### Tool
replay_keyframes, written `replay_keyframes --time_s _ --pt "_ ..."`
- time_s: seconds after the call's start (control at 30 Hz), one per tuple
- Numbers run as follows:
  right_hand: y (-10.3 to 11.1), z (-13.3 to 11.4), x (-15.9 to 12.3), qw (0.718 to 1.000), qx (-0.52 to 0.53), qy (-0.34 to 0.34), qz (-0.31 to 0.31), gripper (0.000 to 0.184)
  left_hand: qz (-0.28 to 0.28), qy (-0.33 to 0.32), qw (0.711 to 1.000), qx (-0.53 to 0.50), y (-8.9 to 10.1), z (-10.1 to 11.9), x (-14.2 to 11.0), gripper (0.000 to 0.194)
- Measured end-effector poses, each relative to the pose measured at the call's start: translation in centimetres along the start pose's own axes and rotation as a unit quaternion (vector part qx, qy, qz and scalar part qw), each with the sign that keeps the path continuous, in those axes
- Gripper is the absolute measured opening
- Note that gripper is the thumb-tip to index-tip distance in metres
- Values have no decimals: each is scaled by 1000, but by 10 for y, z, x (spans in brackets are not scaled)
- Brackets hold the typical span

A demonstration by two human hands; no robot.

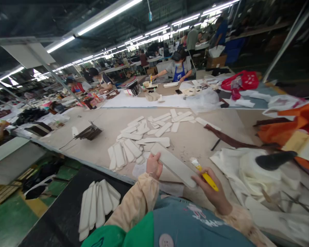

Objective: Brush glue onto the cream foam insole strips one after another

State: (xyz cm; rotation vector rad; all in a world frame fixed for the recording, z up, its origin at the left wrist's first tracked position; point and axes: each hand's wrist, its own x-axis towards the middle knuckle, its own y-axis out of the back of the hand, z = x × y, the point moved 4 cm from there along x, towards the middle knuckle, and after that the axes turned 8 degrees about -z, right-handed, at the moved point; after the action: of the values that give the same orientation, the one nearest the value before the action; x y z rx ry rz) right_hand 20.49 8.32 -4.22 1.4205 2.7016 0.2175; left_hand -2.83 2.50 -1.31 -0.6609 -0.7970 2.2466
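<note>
While the left hand (pixel 154 166) grips one end of a pale, round-cornered strip (pixel 174 166), the right hand (pixel 214 191) clasps a yellow-handled brush (pixel 208 178) at the other end.

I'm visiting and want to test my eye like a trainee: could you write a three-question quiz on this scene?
1. Which hand holds the yellow-handled brush?
2. True or false: the left hand is empty.
3. As pictured, which side of the piled strips is the dark bundle on: A) left or B) right?
Key: 1. The right hand. 2. False; it grips a pale strip. 3. A.
</note>
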Motion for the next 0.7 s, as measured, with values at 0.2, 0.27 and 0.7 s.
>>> replay_keyframes --time_s 0.2,0.27,0.7 --pt "-11 0 7 1000 14 9 -8 33 7 57 998 -34 9 -3 4 24" --pt "-15 2 9 1000 19 3 -9 35 10 69 997 -28 12 -5 9 25" --pt "-55 -10 35 999 -48 -22 -4 29 8 45 998 -47 37 20 49 28"
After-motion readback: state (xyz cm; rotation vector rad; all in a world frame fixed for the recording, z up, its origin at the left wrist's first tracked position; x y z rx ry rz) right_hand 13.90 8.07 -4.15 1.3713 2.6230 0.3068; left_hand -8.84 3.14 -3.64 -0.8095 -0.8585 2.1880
